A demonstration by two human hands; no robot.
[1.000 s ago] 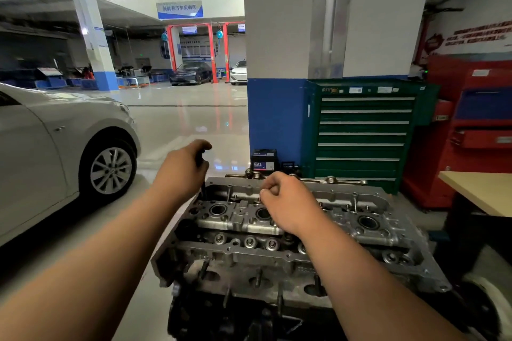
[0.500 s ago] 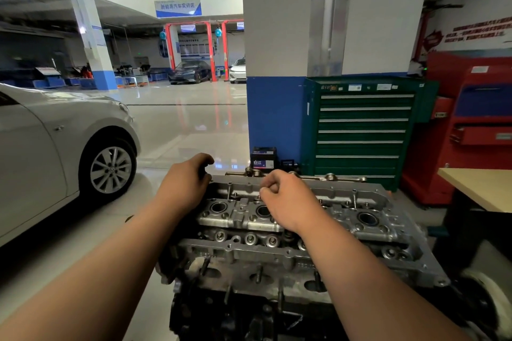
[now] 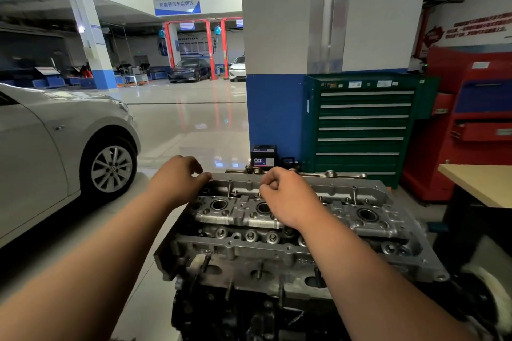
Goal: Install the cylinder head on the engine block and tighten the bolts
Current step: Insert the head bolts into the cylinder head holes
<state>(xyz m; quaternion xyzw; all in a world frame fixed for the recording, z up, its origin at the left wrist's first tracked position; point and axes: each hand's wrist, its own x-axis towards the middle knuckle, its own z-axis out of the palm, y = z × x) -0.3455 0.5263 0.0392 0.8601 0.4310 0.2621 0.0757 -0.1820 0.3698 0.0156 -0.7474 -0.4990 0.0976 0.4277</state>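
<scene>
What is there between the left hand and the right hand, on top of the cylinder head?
In the head view, the left hand and right hand are apart on the cylinder head. Between them lies only its far rail with small studs; no tool shows there.

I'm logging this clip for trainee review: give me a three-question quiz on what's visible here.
1. True or false: the cylinder head already sits on the engine block.
2. Which hand is at the head's far left corner: A) left hand B) right hand?
3. What colour is the drawer cabinet behind the engine?

Key: 1 true; 2 A; 3 green.
</scene>
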